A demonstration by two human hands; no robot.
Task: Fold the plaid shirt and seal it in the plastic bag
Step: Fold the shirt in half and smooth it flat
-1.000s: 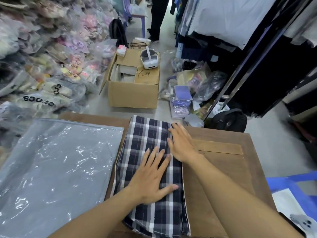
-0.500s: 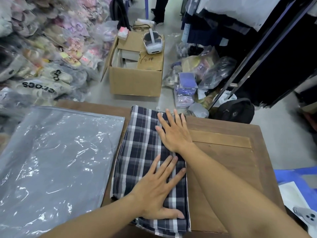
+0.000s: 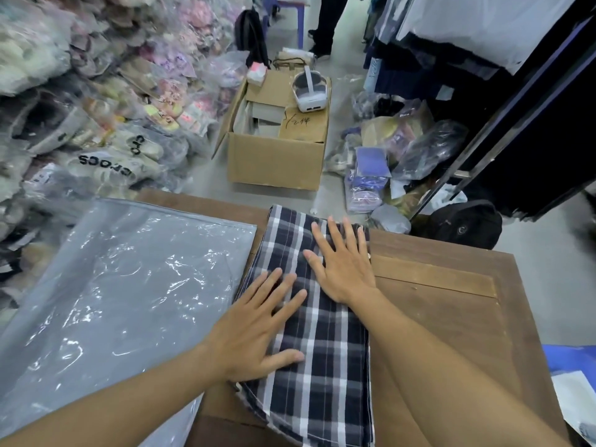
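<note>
The plaid shirt (image 3: 325,366), dark blue and white, lies folded into a long narrow strip down the middle of the wooden table (image 3: 451,311). My left hand (image 3: 258,327) presses flat on its left middle part, fingers spread. My right hand (image 3: 342,262) lies flat on the shirt's far right part, fingers pointing away from me. Neither hand grips the cloth. A large grey plastic bag (image 3: 106,301) lies flat on the table to the left of the shirt, its right edge close to the shirt.
Beyond the table's far edge stands an open cardboard box (image 3: 277,156) with a white headset (image 3: 309,91) on it. Bagged shoes (image 3: 96,130) pile up at the left. Dark clothes hang on a rack (image 3: 516,108) at the right. A black backpack (image 3: 464,224) sits on the floor.
My right hand has slid toward the shirt's far end over the last second. My left hand went toward me, then moved up and left. The view has tilted upward.
</note>
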